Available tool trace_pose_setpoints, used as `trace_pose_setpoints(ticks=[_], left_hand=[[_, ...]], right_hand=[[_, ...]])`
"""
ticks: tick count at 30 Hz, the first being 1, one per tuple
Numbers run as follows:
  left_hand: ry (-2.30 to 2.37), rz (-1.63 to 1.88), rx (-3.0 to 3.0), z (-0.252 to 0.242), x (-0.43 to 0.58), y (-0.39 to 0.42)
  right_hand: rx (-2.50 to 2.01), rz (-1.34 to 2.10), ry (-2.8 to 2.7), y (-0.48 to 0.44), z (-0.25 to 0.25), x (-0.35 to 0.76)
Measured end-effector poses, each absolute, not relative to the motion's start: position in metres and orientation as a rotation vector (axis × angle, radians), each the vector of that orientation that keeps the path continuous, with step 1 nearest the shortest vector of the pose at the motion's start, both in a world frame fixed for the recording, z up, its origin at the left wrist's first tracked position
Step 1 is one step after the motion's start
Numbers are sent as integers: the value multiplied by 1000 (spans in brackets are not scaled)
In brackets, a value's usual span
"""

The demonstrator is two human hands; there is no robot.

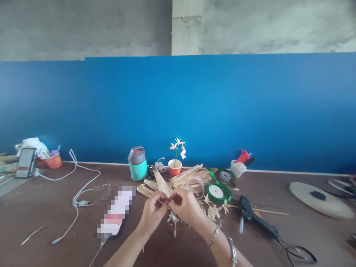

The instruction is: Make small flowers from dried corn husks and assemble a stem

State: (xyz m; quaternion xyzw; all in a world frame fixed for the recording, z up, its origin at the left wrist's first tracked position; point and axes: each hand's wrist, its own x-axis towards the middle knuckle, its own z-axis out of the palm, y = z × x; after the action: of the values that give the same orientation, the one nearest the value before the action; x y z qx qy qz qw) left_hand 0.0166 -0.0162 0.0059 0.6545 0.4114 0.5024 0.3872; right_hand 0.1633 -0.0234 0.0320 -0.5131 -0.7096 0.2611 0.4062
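Observation:
My left hand (155, 209) and my right hand (185, 205) meet fingertip to fingertip over the middle of the table. Both are closed in a pinch; what sits between the fingers is too small and covered to make out. Just under the fingertips shows a pale husk flower (174, 218); whether it hangs from them or lies on the table I cannot tell. Dried corn husks (191, 176) are heaped behind my hands. More pale husk flowers (214, 212) lie right of my right hand, near a spool of green ribbon (216, 192).
A red paper cup (175, 171) holds an upright flower stem (176, 154). Left of it stands a turquoise flask (138, 167). A phone (118, 211) and white cables (75, 200) lie left. To the right are a black glue gun (258, 218) and a round board (319, 200).

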Motion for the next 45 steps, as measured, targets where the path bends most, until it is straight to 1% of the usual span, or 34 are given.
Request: trace_pose_setpoints(ticks=[3, 5, 7, 12, 22, 26, 29, 32, 36, 39, 42, 45], left_hand=[[954, 1126, 1425, 6, 17, -17], [861, 1061, 1267, 5, 18, -17], [789, 1039, 1157, 4, 19, -17], [757, 1062, 1063, 5, 17, -16], [787, 1138, 1054, 9, 16, -15], [773, 1149, 1043, 9, 16, -15], [813, 1133, 1120, 8, 14, -15], [960, 1150, 1314, 6, 12, -14], [1136, 1348, 1778, 1, 11, -14], [1197, 1375, 2102, -3, 12, -14], [1258, 1327, 2195, -4, 14, -14], [1299, 1300, 2157, -2, 15, -15]], right_hand=[[-1253, 425, -1934, -27, 33, 164], [-1250, 342, -1976, -28, 33, 165], [-1246, 334, -1981, -27, 33, 165], [-1167, 436, -1962, -23, 33, 169], [-1242, 213, -1965, -21, 34, 176], [-1276, 178, -1948, -20, 35, 178], [-1276, 166, -1955, -19, 36, 178], [-1258, 153, -1979, -21, 36, 178], [-1242, 135, -2037, -22, 36, 177], [-1239, 136, -2078, -24, 36, 175], [-1233, 156, -2102, -25, 37, 173], [-1212, 170, -2117, -27, 38, 171]])
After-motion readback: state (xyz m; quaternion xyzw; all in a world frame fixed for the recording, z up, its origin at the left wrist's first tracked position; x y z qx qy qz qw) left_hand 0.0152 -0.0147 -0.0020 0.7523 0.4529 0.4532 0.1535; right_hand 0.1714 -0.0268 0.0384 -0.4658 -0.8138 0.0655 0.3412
